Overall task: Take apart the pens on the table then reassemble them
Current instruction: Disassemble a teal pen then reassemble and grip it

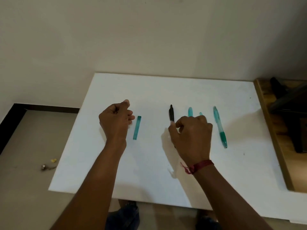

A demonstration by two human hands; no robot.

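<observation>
Our right hand [191, 130] pinches the black plastic pen [171, 113] on the white table [149, 171]; left hand [116, 121] loosely curled, empty; disassembly seems underway, next we likely grip both ends and twist

From my feed this reads as a plain room in a home or small office, not a workshop or lab. Beyond my left hand [116, 120] a bare cream-painted wall [132, 39] rises straight from the far edge of the flat white rectangular counter [149, 171], with a dark skirting strip [49, 108] along its base. Below and outside that hand lies a pale beige floor [25, 146] with a few small scraps of litter [49, 164]. Outside my right hand [191, 135] sits a brown wooden surface [272, 130] carrying dark furniture legs [289, 103].
</observation>
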